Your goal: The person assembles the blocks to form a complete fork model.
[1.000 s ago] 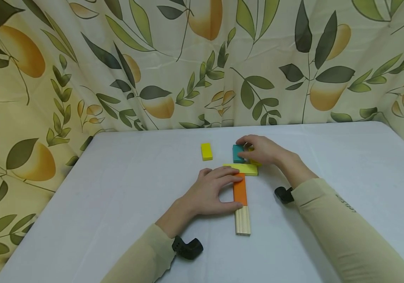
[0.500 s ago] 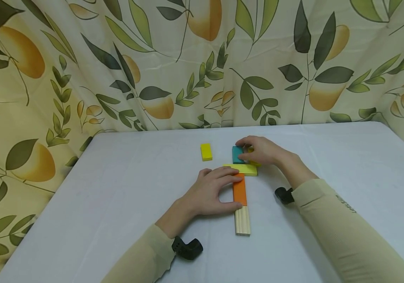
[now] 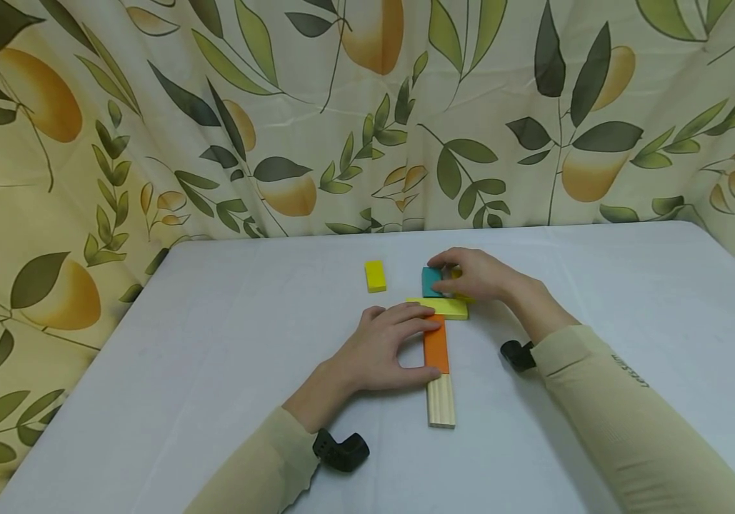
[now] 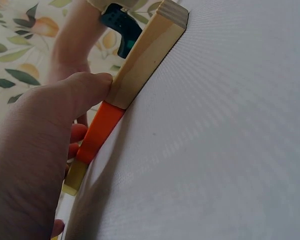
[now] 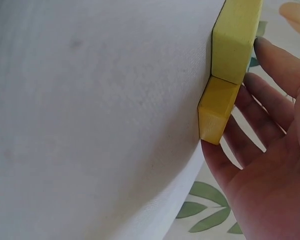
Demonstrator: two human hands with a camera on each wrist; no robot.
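Note:
In the head view, my left hand (image 3: pixel 383 346) lies with extended fingers along the left side of an orange block (image 3: pixel 436 346). Its thumb tip touches where the orange block meets a plain wood block (image 3: pixel 441 402); its fingertips reach a yellow-green block (image 3: pixel 451 308) lying crosswise at the far end. My right hand (image 3: pixel 479 273) pinches a teal block (image 3: pixel 431 282) between thumb and index finger, right behind the crosswise block. A darker yellow block (image 5: pixel 219 102) sits under the right palm, against the yellow-green one in the right wrist view, and is mostly hidden in the head view.
A separate bright yellow block (image 3: pixel 376 276) lies farther left on the white-covered table (image 3: pixel 226 371). Patterned fabric (image 3: pixel 354 143) hangs behind the table's far edge. Each wrist wears a black camera, the left camera (image 3: pixel 341 451) close to the table.
The right hand has drawn the teal block slightly nearer, toward the yellow-green crosswise block. The left hand and the other blocks have stayed in place.

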